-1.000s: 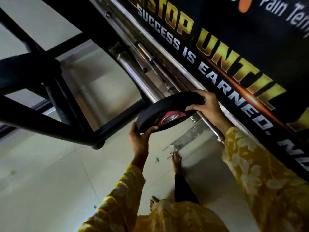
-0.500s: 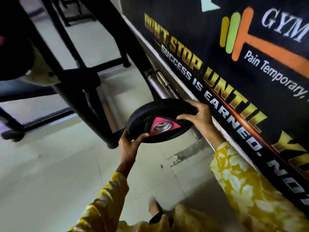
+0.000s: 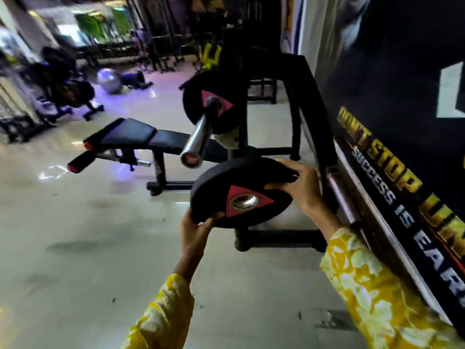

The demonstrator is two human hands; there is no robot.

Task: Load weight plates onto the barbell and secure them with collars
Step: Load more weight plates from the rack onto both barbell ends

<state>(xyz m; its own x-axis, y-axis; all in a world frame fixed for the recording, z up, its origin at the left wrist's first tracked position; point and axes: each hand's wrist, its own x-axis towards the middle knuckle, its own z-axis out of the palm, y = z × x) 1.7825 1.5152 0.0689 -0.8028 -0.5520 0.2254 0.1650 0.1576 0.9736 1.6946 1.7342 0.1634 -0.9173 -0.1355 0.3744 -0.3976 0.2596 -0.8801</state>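
Between both hands hangs a black weight plate (image 3: pixel 214 187), nearly flat, with a red triangle around its steel-lined hole. The left hand (image 3: pixel 195 234) grips the plate's near edge, thumb on top. The right hand (image 3: pixel 305 190) grips the far right edge, fingers curled over the rim.

Just above and beyond the hands, the chrome end of one barbell (image 3: pixel 200 134) points back toward the person. Its tip is close to the held plate but apart from it. A second plate (image 3: pixel 192 114) of the same kind is on that bar further up, beside the black rack (image 3: pixel 317 104). That makes two plates: one held, one loaded.

To the right of the right hand, a dark wall banner (image 3: pixel 402 122) reads "STOP" in yellow and "SUCCESS IS EAR" in white, cut off at the edge.

Beyond the left hand, one black padded bench (image 3: pixel 130 133) stands on the pale floor (image 3: pixel 100 235). Much farther off lies a blurred grey ball (image 3: pixel 109 80).
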